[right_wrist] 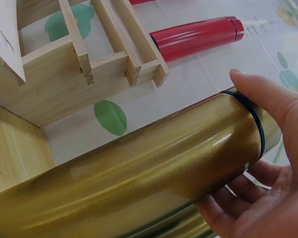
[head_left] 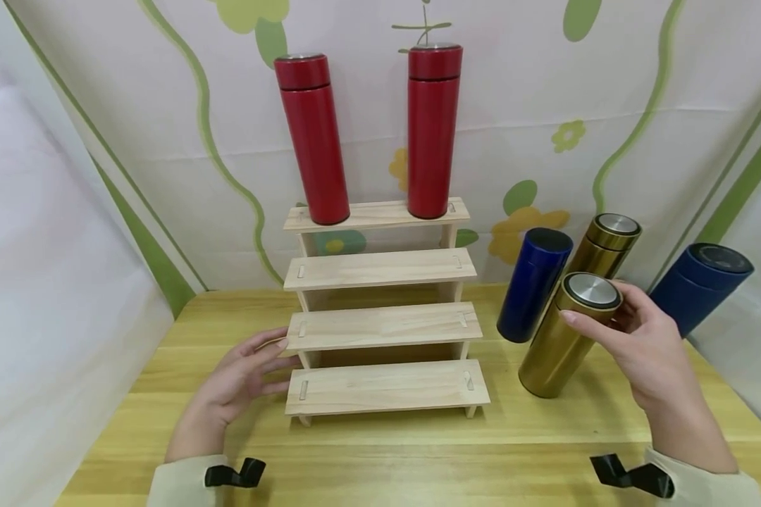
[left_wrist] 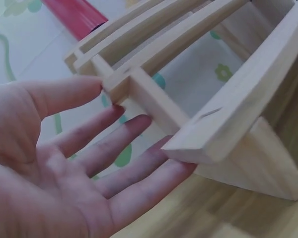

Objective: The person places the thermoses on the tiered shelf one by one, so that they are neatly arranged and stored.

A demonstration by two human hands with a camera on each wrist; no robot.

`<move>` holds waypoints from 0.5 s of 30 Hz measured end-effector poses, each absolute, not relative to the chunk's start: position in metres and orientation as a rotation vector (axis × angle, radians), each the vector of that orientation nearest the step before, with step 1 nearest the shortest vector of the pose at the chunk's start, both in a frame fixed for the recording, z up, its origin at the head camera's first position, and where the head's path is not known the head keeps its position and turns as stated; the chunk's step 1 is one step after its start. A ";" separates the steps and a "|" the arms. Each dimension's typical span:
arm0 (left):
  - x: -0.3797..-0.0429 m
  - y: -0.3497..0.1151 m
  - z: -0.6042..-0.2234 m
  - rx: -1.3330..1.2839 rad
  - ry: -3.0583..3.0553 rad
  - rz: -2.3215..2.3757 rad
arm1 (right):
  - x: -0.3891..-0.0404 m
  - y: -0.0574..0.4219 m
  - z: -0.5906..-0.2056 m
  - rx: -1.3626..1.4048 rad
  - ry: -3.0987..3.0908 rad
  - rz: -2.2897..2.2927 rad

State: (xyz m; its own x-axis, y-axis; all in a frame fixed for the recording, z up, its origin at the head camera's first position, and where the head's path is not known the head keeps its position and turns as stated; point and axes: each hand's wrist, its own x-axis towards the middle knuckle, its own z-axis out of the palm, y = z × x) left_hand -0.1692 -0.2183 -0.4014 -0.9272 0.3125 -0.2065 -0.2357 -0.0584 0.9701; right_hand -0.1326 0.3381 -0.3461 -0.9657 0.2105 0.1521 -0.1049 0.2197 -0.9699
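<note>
My right hand (head_left: 653, 352) grips a gold thermos (head_left: 554, 348) near its top, thumb on one side and fingers on the other. The thermos leans in the head view; in the right wrist view its gold body (right_wrist: 139, 168) fills the lower middle. My left hand (head_left: 244, 373) is at the left side of a four-step wooden display shelf (head_left: 387, 327). In the left wrist view its thumb (left_wrist: 74, 94) touches a step's end, with the fingers extended below and against the shelf. Two red thermoses, one left (head_left: 317, 148) and one right (head_left: 434, 141), stand on the top step.
Behind the held thermos stand a dark blue thermos (head_left: 533, 289), a second gold thermos (head_left: 602, 246) and another blue thermos (head_left: 697, 292) farther right. The shelf stands on a wood-grain table (head_left: 387, 465), backed by a white cloth (head_left: 165, 127) printed with flowers.
</note>
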 end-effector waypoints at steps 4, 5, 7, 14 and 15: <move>-0.175 -0.228 -0.402 0.173 1.805 2.001 | -0.133 0.337 -0.345 -0.109 -2.268 1.771; -0.176 -0.229 -0.403 0.190 1.794 1.992 | -0.133 0.337 -0.345 -0.111 -2.270 1.768; -0.178 -0.232 -0.402 0.215 1.783 1.978 | -0.134 0.336 -0.345 -0.114 -2.276 1.760; -0.179 -0.233 -0.401 0.233 1.773 1.975 | -0.134 0.336 -0.346 -0.105 -2.244 1.791; -0.179 -0.232 -0.401 0.233 1.775 1.977 | -0.134 0.336 -0.346 -0.105 -2.238 1.794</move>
State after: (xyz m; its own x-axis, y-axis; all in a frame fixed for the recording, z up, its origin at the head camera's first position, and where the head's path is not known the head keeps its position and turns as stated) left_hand -0.1788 -0.2320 -0.4009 -0.8751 0.4484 -0.1818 -0.2288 -0.0525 0.9721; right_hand -0.1337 0.3362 -0.3460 -0.9609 0.2231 0.1642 -0.1116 0.2306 -0.9666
